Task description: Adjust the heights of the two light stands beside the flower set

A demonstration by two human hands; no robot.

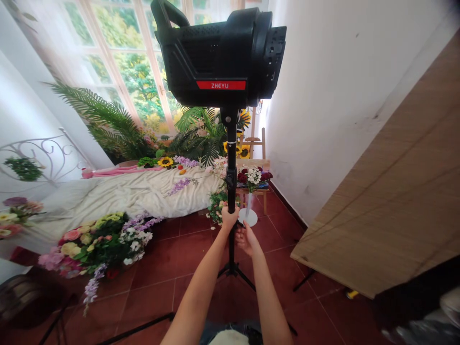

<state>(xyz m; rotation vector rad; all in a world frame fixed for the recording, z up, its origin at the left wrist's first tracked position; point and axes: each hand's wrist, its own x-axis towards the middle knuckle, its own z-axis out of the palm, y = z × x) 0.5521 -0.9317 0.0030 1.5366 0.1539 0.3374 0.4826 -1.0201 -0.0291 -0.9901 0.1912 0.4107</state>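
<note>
A black studio light (219, 52) with a red ZHEYU label sits on top of a black stand pole (232, 158) whose tripod legs (233, 273) rest on the red tile floor. My left hand (229, 218) is wrapped round the pole at about mid height. My right hand (246, 238) is just below it on the right side of the pole, fingers curled at a part I cannot make out.
A wooden board (391, 201) leans at the right against the white wall. Flower arrangements (100, 242) lie on the floor at left, a white cloth (143, 191) with flowers and palm plants (115, 124) behind. A small white pedestal (247, 215) stands beyond the stand.
</note>
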